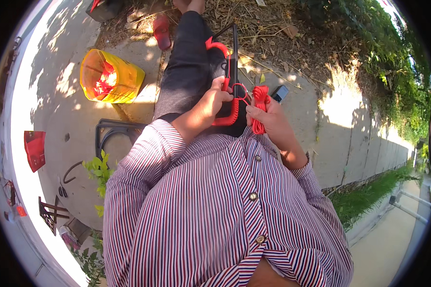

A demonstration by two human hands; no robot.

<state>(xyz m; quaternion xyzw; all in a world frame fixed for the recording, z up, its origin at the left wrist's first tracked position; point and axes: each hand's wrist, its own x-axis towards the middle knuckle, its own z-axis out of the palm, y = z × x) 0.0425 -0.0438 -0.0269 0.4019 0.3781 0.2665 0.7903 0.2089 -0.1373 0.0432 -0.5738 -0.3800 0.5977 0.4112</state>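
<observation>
A black curved frame (235, 52) rests across my lap, partly wrapped in tight coils of red cord (233, 114). My left hand (208, 104) is closed on the frame at the wrapped part, thumb on top. My right hand (274, 123) grips a folded bundle of red cord (260, 98), its thumb pressed against the side. Between the two hands a loose loop of red cord (239, 86) runs from the bundle to the frame. The frame's lower edge is partly hidden by my left hand and shirt.
To the left stands a yellow container (131, 82) with red cord inside. Another black frame (98, 136) lies on the concrete near a leafy plant (99, 170). A red slipper (162, 32) is ahead. Beyond my right hand lies a small dark phone-like device (279, 93). Scissors (62, 190) lie farther left.
</observation>
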